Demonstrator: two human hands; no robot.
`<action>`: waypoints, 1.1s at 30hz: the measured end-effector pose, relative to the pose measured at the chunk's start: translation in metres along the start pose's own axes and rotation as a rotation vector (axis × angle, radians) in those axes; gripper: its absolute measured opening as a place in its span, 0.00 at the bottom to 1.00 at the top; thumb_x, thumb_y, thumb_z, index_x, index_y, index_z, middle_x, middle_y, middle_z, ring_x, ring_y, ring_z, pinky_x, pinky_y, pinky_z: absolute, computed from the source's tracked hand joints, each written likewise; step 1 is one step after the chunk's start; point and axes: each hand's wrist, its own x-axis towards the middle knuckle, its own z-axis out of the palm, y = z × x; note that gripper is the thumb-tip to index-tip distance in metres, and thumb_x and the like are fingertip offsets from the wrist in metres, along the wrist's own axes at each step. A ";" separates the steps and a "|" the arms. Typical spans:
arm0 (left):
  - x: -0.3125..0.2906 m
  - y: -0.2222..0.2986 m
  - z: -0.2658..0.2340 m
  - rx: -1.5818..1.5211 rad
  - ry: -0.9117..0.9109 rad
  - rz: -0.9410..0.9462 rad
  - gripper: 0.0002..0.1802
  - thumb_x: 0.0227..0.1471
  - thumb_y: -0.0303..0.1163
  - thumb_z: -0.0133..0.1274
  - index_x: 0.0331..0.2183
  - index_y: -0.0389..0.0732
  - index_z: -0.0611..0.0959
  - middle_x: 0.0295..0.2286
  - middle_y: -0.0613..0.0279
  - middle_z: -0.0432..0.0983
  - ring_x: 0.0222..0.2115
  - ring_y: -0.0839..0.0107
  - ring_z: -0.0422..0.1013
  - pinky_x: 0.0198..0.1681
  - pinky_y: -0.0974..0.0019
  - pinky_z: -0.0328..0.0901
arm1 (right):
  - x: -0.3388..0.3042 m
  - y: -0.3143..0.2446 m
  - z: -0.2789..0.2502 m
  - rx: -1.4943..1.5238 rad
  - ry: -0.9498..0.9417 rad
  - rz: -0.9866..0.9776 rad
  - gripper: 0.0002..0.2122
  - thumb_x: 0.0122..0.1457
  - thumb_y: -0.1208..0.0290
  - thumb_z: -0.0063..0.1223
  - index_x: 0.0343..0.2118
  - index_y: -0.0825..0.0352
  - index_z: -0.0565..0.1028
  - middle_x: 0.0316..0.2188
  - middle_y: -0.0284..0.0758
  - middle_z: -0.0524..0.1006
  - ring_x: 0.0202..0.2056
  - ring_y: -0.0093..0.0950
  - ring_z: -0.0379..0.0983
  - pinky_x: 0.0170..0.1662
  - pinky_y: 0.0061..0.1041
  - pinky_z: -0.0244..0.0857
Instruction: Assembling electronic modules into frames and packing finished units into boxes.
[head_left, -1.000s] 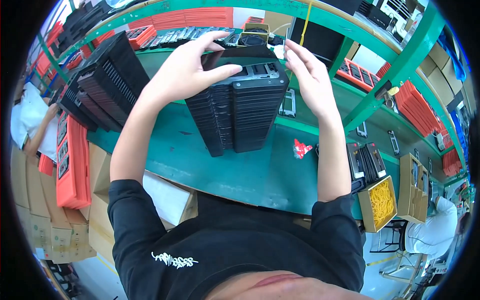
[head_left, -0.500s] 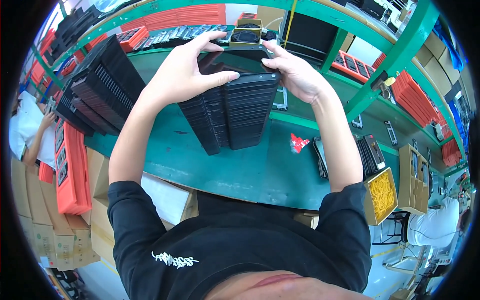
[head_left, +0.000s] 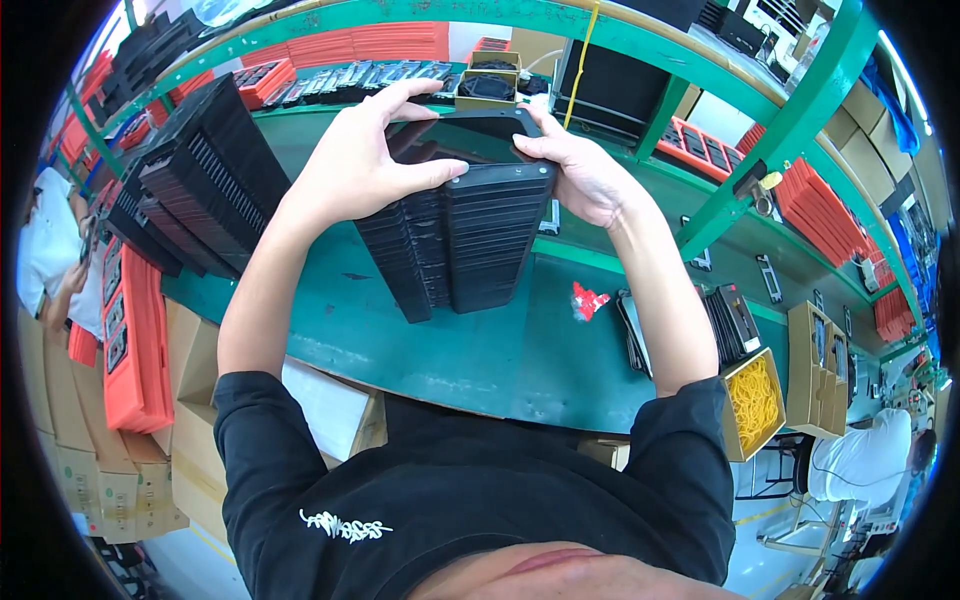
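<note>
A tall stack of thin black panels (head_left: 492,245) stands on the green work table (head_left: 400,355) in front of me. Its top panel (head_left: 478,142) has a dark glossy face and small round spots at its corners. My left hand (head_left: 352,158) grips this panel's left side, thumb on the near edge and fingers over the far edge. At the right end, my right hand (head_left: 590,172) is closed round the corner, its thumb resting on top. The undersides of both grips are hidden. More black stacks (head_left: 215,165) stand left of my left arm.
A small red-and-white scrap (head_left: 588,301) lies right of the stack. Beyond it are dark flat pieces (head_left: 728,322) and a box of yellow rubber bands (head_left: 752,400). A green shelf post (head_left: 735,205) rises at the right. Orange trays (head_left: 135,350) and a person (head_left: 55,240) are at the left.
The view has shifted slightly, so the stack sits a little lower in the picture. Both hands keep their place on the top panel. The person at the left has lowered a hand.
</note>
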 end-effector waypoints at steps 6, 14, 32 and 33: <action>-0.011 -0.012 -0.008 0.030 0.014 0.037 0.41 0.50 0.47 0.66 0.61 0.42 0.72 0.50 0.46 0.77 0.51 0.53 0.74 0.57 0.58 0.66 | -0.001 0.004 0.005 0.027 -0.004 -0.044 0.39 0.65 0.64 0.55 0.73 0.62 0.44 0.38 0.27 0.76 0.39 0.17 0.71 0.52 0.26 0.60; -0.039 -0.041 -0.029 -0.160 -0.155 -0.077 0.27 0.58 0.36 0.58 0.58 0.42 0.78 0.59 0.46 0.68 0.58 0.60 0.66 0.62 0.60 0.58 | -0.011 0.010 0.020 0.013 0.124 -0.103 0.36 0.66 0.66 0.54 0.72 0.63 0.49 0.37 0.27 0.74 0.34 0.16 0.69 0.45 0.20 0.62; -0.070 -0.035 0.051 -0.489 0.561 -0.034 0.21 0.51 0.34 0.49 0.44 0.32 0.81 0.50 0.50 0.68 0.55 0.62 0.65 0.59 0.59 0.62 | -0.042 0.050 -0.006 -0.112 0.588 -0.916 0.12 0.72 0.66 0.43 0.47 0.71 0.72 0.34 0.40 0.77 0.30 0.29 0.77 0.31 0.29 0.74; -0.073 -0.033 0.048 -0.486 0.569 -0.035 0.21 0.51 0.34 0.49 0.44 0.32 0.81 0.50 0.50 0.68 0.55 0.62 0.65 0.59 0.59 0.62 | -0.059 0.048 -0.001 0.130 0.445 -1.089 0.13 0.73 0.64 0.42 0.46 0.70 0.71 0.33 0.41 0.77 0.28 0.30 0.77 0.30 0.32 0.75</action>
